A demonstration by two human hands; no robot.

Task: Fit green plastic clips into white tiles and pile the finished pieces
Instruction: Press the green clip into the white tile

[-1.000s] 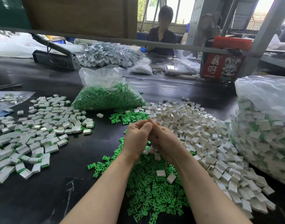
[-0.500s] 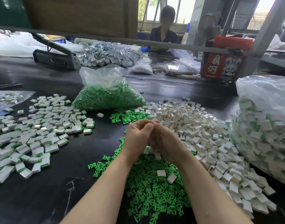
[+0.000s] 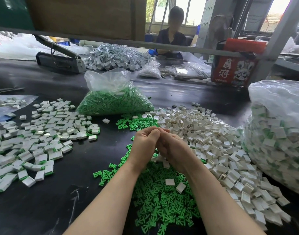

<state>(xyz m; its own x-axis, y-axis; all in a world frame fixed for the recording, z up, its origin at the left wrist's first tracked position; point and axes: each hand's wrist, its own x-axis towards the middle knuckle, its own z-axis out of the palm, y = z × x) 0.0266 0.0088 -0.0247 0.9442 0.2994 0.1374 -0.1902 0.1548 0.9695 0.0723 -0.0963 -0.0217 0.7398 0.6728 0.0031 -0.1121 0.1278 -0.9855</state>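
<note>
My left hand (image 3: 145, 145) and my right hand (image 3: 174, 150) are pressed together above the table, fingers curled inward round a small piece that stays hidden between them. Loose green clips (image 3: 158, 200) lie in a heap under my forearms, with two white tiles on top. To the right of my hands spreads a wide heap of empty white tiles (image 3: 204, 133). Finished pieces (image 3: 40, 133), white with green edges, lie scattered on the left.
A plastic bag of green clips (image 3: 114, 102) stands behind my hands. A big bag of finished pieces (image 3: 277, 141) fills the right edge. Farther back are a grey heap of parts (image 3: 114, 56), a sealing machine (image 3: 59, 60), a red box (image 3: 235, 68) and a seated person (image 3: 172, 34).
My fingers have closed tighter together over the hidden piece; the hands stay in the same spot. The piles have not moved.
</note>
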